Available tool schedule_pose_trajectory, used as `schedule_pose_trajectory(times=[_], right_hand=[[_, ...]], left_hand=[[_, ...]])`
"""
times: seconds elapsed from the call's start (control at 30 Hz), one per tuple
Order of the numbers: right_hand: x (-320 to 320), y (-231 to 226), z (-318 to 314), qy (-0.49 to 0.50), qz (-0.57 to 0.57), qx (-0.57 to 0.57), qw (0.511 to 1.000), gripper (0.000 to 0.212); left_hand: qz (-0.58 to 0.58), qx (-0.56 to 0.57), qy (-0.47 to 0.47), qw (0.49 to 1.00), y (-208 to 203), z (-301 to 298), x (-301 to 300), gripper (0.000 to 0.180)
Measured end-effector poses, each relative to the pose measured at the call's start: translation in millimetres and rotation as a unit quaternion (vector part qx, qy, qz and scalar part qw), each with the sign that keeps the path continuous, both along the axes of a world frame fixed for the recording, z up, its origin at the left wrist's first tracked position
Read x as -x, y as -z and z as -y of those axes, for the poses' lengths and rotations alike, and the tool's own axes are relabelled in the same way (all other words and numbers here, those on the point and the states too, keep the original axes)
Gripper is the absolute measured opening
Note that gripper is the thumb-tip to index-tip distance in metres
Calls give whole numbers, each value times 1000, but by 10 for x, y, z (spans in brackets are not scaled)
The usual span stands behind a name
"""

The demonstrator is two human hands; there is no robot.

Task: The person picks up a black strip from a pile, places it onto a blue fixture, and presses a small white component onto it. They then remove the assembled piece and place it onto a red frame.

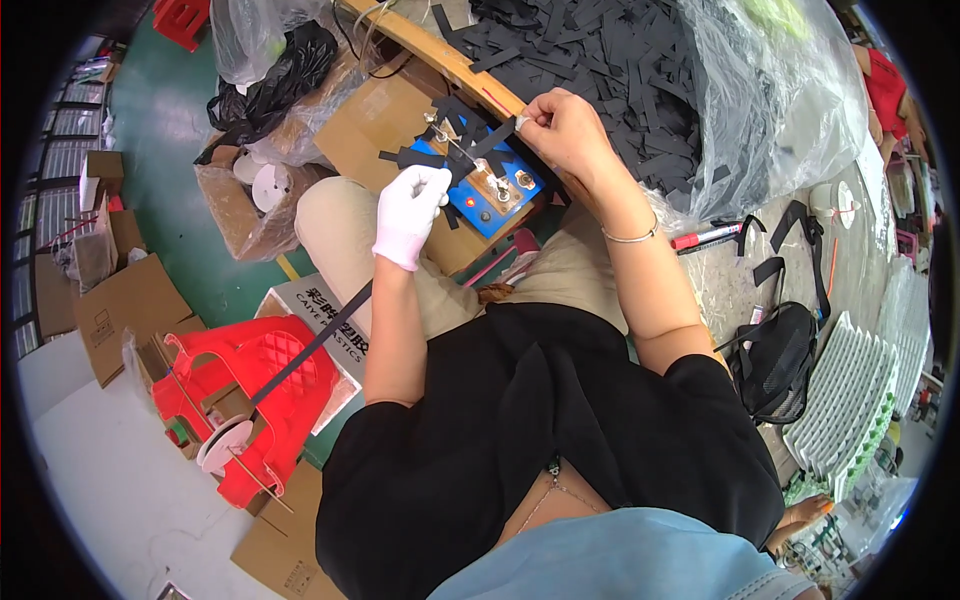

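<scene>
My left hand (410, 212), in a white glove, is closed on a black webbing strap (318, 342) beside a blue device (503, 212). The strap slants down to a white spool (226, 446) by an upturned red plastic stool (292, 362). The device carries a glowing red light, a thin metal rod and metal fittings. My right hand (572, 132) is bare but for something white at the fingertips. Its thumb and finger pinch the end of a black strip (494, 138) lying across the device. Short black pieces lie around the device's far side.
A big heap of cut black strips (600, 75) lies in clear plastic on the table beyond a wooden edge (450, 58). A red marker (705, 237) and a black mesh bag (775, 360) are at right. Cardboard boxes (135, 315) stand at left.
</scene>
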State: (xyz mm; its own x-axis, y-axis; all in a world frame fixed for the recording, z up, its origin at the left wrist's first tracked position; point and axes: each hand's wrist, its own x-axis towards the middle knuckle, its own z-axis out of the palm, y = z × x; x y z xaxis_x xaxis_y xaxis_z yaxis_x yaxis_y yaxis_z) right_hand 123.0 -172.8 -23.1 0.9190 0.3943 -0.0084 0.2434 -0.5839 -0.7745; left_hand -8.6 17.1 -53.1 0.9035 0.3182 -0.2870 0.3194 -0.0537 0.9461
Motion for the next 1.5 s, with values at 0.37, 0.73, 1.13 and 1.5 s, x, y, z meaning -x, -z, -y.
schedule_pose_trajectory(times=[0.37, 0.73, 1.13, 1.5], right_hand=[[107, -228, 55, -128, -128, -195, 964, 21], [79, -87, 10, -82, -62, -158, 982, 13], [17, -40, -43, 9, 38, 10, 999, 14], [43, -94, 12, -73, 51, -112, 990, 20]], left_hand=[[66, 81, -11, 994, -528, 150, 66, 11], [51, 27, 13, 998, -351, 176, -58, 14], [-3, -38, 12, 999, -71, -53, 40, 18], [33, 41, -37, 998, -434, 30, 94, 12]])
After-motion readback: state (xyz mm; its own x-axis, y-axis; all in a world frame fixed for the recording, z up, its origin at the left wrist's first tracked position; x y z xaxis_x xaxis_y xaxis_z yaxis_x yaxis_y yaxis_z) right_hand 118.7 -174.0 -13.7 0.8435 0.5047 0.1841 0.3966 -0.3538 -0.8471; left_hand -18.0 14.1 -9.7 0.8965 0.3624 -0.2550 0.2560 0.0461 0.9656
